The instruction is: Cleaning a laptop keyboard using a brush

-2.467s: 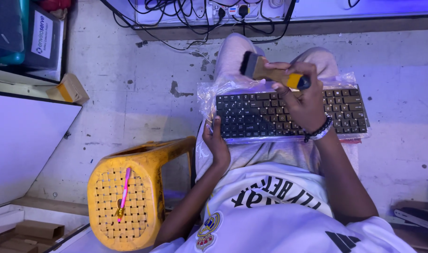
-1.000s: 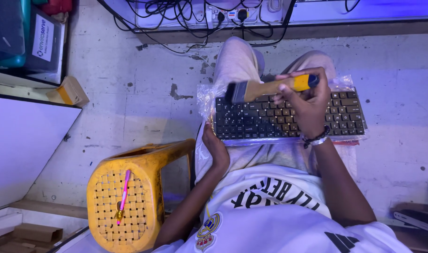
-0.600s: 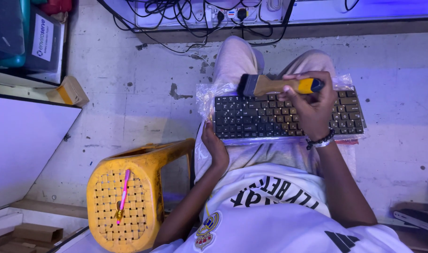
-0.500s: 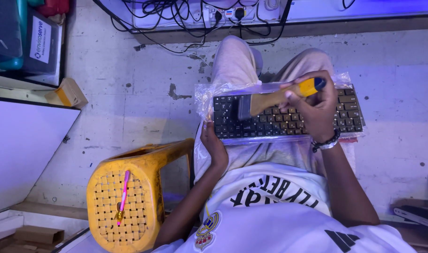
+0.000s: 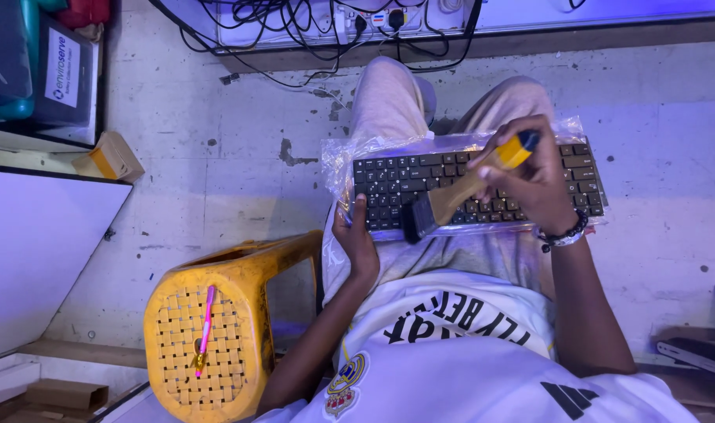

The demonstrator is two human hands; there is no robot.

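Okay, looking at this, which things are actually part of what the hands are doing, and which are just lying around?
In use: black keyboard on clear plastic wrap, steadied by left hand; wooden-handled paintbrush in right hand.

Lying about: yellow woven plastic stool, pink pen on it, small cardboard box, tangled black cables.

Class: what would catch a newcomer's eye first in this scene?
A black keyboard in clear plastic lies across the seated person's lap. The right hand holds a paintbrush over the keys, while the left hand grips the keyboard's left end. To the left stands a yellow stool with a pink pen on top.
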